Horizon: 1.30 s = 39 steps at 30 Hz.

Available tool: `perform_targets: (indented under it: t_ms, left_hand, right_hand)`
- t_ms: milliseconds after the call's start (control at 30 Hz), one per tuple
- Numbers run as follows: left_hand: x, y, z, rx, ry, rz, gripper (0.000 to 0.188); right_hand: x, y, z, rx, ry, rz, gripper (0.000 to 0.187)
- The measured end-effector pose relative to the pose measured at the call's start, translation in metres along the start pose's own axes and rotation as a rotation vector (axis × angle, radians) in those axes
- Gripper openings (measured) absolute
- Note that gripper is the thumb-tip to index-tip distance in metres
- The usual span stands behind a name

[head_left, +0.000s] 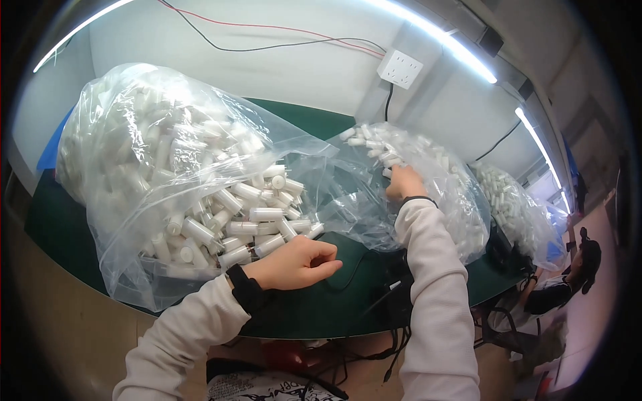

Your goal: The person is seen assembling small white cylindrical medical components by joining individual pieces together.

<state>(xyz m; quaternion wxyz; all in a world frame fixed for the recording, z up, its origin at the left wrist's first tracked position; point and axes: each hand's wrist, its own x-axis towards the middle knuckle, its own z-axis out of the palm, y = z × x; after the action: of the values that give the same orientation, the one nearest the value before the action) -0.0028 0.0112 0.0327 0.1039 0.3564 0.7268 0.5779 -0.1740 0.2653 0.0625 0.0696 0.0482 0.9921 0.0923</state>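
Loosely curled, my left hand (294, 262) is closed over the dark green table (294, 317), just in front of a big clear plastic bag (127, 220). Nothing shows in its fingers. That bag lies open toward me, full of short white cylinders (266, 214), some with thin metal pins at one end. My right hand (406, 182) reaches forward to a second clear bag (461, 200) of similar white cylinders. Its fingers close at a white cylinder (387, 172) by the bag's mouth; the fingertips are partly hidden.
A third bag of white cylinders (505, 190) stands farther right. Between the first two bags spreads loose clear plastic (348, 200). A white power socket (400, 69) hangs on the wall with a black cable. Dark cables dangle below the table edge. Another person (558, 294) sits at the far right.
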Motion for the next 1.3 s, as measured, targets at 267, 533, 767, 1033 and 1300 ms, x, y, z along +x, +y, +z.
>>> perform_targets:
  t_ms: [267,533,767,1033,1300]
  left_hand:
    - [-0.024,0.063,-0.013,-0.109,0.122,0.189,0.025]
    - [-0.048,0.067,-0.052,-0.390,0.477,0.235,0.025]
    - [-0.015,0.027,-0.044,-0.368,0.478,0.160,0.010]
    - [-0.005,0.002,-0.040,-0.439,0.607,0.240,0.030]
    - [-0.006,0.003,-0.033,0.166,0.570,0.198,0.040]
  right_hand:
    - [0.007,0.010,0.011,0.352,-0.017,-0.148,0.061]
    - [-0.023,-0.026,-0.004,0.258,0.230,-0.410,0.043]
    - [-0.136,-0.070,-0.067,0.595,0.626,-0.246,0.041]
    - [-0.173,-0.110,-0.033,2.213,-0.365,-0.507,0.037]
    - [-0.133,-0.112,0.004,2.047,-0.855,-0.529,0.041]
